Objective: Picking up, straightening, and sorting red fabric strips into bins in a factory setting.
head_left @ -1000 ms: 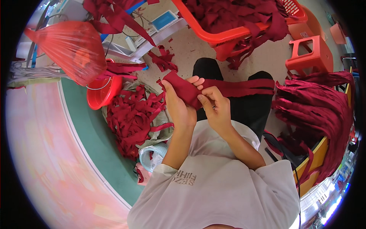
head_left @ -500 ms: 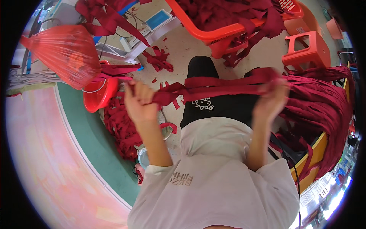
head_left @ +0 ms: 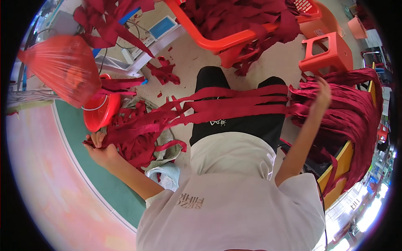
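Sat with both arms flung wide, a bundle of dark red fabric strips [head_left: 234,104] stretched taut across the lap from one side to the other. Left hand [head_left: 99,147] low at the left, fingers clenched around the strips' left ends, pressed against a loose heap of red strips [head_left: 134,138] spread over a grey cloth on the floor. Right hand [head_left: 321,97] raised at the right, fingers partly spread, at the strips' right ends where these met a thick hanging mass of red strips [head_left: 356,113]; could not tell whether closed on them or merely touching. Strips fanned slightly apart towards the left, drawn closer towards the right, crossing over black trousers [head_left: 234,125] and above a pale grey shirt [head_left: 234,201]. Just beyond the left hand, a red plastic bucket [head_left: 98,115] on the floor, with a red translucent plastic bag [head_left: 63,69] bulging above it at the far left. Near the left hand, a green floor band [head_left: 83,167] curved beside a pale pink surface. Far and centre, a large orange crate [head_left: 234,39] heaped with more red cloth, some pieces spilling over its rim. Far right, an orange plastic stool [head_left: 326,52] on the pale floor, just beside the hanging mass. Small red scraps [head_left: 165,71] scattered on the floor between bucket and crate.
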Motion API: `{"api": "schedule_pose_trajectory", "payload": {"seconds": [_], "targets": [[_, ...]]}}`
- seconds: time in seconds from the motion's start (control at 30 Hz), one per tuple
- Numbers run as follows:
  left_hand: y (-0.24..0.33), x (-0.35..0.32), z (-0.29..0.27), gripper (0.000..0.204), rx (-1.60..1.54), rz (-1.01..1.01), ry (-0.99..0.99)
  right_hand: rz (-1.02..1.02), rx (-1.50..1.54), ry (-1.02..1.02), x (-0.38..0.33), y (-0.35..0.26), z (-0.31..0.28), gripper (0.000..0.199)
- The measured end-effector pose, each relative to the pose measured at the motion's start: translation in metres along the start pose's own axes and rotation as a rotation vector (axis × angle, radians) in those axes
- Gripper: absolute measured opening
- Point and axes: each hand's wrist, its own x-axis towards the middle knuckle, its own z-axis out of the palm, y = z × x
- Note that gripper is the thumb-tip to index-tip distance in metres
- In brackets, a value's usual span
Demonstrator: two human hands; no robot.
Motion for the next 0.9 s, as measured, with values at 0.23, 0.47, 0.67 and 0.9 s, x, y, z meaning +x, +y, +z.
{"api": "schedule_pose_trajectory", "payload": {"seconds": [0.23, 0.47, 0.67, 0.9], "targets": [[-0.037, -0.028, -0.003, 0.036, 0.126, -0.266, -0.157, -0.019, 0.018, -0.583, -0.011, -0.027, 0.171, 0.042], [-0.098, -0.076, -0.012, 0.029, 0.16, -0.651, -0.094, -0.198, -0.289, -0.309, -0.004, -0.06, 0.208, 0.043], [-0.138, -0.099, -0.008, 0.031, 0.116, -0.892, -0.249, -0.569, -0.174, -0.297, -0.023, -0.102, 0.185, 0.016], [-0.201, -0.164, 0.051, 0.073, -0.048, -1.283, -0.544, -0.453, 0.072, -1.254, -0.118, -0.195, 0.119, 0.011]]}}
